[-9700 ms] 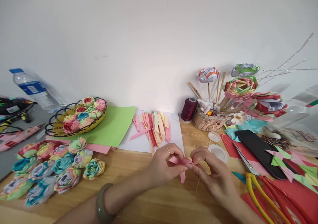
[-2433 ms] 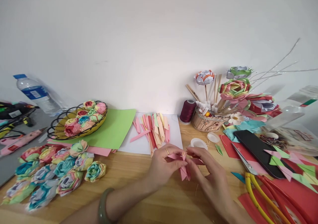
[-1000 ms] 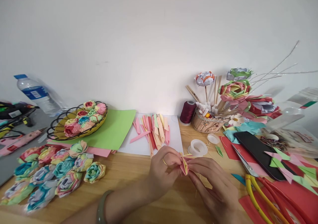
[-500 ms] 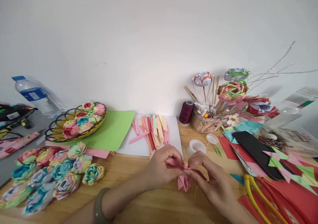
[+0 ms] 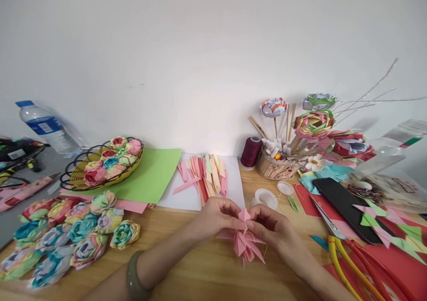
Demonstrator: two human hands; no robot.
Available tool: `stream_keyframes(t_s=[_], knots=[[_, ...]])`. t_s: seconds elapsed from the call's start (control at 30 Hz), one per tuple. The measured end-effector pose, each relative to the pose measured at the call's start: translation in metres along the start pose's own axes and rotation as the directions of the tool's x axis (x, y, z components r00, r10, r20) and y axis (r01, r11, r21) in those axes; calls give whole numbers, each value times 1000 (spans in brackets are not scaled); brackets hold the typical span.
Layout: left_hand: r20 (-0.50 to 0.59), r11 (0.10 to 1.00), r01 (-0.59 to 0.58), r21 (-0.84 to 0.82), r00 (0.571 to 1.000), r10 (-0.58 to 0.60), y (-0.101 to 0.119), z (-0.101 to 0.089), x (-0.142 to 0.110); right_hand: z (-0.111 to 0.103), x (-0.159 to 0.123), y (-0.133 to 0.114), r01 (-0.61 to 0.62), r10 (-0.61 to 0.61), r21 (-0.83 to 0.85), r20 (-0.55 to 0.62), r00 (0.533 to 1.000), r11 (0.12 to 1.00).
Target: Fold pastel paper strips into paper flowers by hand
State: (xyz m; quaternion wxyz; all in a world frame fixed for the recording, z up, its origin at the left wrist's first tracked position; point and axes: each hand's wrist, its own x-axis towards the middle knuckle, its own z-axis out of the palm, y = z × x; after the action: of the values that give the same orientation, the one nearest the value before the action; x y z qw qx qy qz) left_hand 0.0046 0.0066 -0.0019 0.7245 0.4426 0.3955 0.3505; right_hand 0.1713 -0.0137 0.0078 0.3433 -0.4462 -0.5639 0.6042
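Note:
Between my two hands is a pink folded-paper flower, its pointed petals fanning downward above the wooden table. My left hand pinches its upper part from the left, thumb against the paper. From the right, my right hand pinches the same spot with thumb and forefinger. One folded pink tip stands up between the fingertips, and a thin yellowish thread hangs by the petals. Behind my hands, folded paper strips in pink, red and peach lie on a white sheet.
Left are several paper roses and a yellow basket of more roses on green paper. Right stand a maroon thread spool, a pot of paper flowers, scissors, a black phone and red paper.
The pink paper flower has turned in my fingers, showing more of its petals and an upright tip. Both hands stay in about the same place, pinching it.

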Motion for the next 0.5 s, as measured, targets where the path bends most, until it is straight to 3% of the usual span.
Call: stream_keyframes(t_s=[0.23, 0.5], knots=[[56, 1000, -31, 0, 998, 31, -3, -5, 1, 1, 2, -2, -35, 33, 82, 24, 999, 996], [14, 997, -52, 60, 999, 51, -6, -3, 1, 3, 1, 5, 23, -27, -78, -51, 998, 997]])
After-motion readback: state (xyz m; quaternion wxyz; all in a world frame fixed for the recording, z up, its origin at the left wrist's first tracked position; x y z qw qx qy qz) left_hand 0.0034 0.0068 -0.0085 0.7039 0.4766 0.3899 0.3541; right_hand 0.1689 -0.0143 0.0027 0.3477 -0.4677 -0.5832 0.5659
